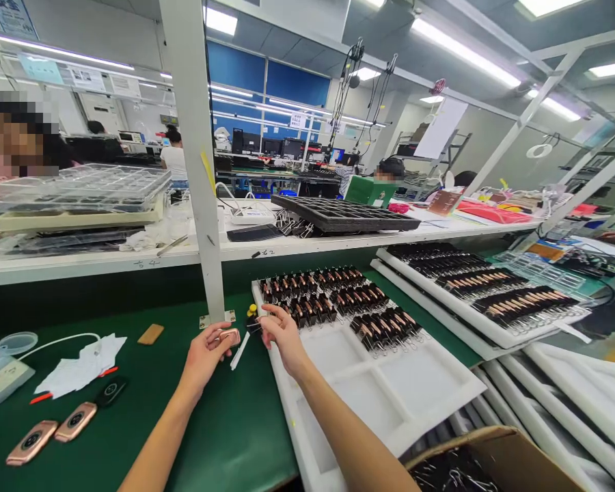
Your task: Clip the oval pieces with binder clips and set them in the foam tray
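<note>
My left hand [205, 355] is closed around a rose-gold watch case [230, 336] above the green mat. Just to the right, my right hand [283, 336] has its thumb and fingers pinched on a black binder clip [253, 324], partly hidden by the fingertips. A small yellow object [252, 309] shows right behind the clip. Below the hands lies a thin white strip [240, 352]. Beside my right forearm, a white foam tray [338, 389] bears rows of rose-gold pieces gripped in black binder clips [384, 328].
Two more watch cases [76, 421] [31, 443] and a dark one [111, 391] lie at left, near crumpled white paper [85, 365]. A white post [189, 137] rises ahead. At lower right stand a cardboard box [512, 458] of binder clips and stacked foam trays [568, 403].
</note>
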Demonstrator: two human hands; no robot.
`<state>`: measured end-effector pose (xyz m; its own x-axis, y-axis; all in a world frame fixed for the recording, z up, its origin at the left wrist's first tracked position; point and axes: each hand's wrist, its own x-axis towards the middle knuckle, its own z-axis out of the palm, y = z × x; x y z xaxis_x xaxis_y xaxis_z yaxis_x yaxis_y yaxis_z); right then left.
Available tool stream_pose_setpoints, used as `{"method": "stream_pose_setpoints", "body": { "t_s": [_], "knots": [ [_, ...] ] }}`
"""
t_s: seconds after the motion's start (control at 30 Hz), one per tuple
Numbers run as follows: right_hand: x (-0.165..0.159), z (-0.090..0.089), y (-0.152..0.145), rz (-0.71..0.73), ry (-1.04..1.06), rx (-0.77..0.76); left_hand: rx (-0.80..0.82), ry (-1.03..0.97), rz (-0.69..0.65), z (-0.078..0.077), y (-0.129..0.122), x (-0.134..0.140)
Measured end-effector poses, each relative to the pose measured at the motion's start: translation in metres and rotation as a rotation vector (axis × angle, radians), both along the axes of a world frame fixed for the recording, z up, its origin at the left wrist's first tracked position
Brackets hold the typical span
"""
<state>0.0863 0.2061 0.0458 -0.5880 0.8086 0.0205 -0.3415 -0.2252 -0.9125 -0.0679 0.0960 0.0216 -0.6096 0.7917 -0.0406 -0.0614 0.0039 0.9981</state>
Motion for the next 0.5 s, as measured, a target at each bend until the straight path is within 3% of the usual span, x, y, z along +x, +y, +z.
{"method": "stream_pose_setpoints", "body": {
  "t_s": [0.17,0.33,0.5],
  "knots": [
    [0.009,-0.012,0.005,0.067,-0.104,0.000,0.058,-0.108,-0.028,0.005,-0.003,0.003],
    [0.008,-0.022,0.003,0.058,-0.270,0.131,0.077,-0.228,-0.122,0.009,-0.005,0.010],
    [0.009,-0.026,0.006,0.062,-0.274,0.147,0.068,-0.278,-0.166,0.012,-0.004,0.014]
  ]
}}
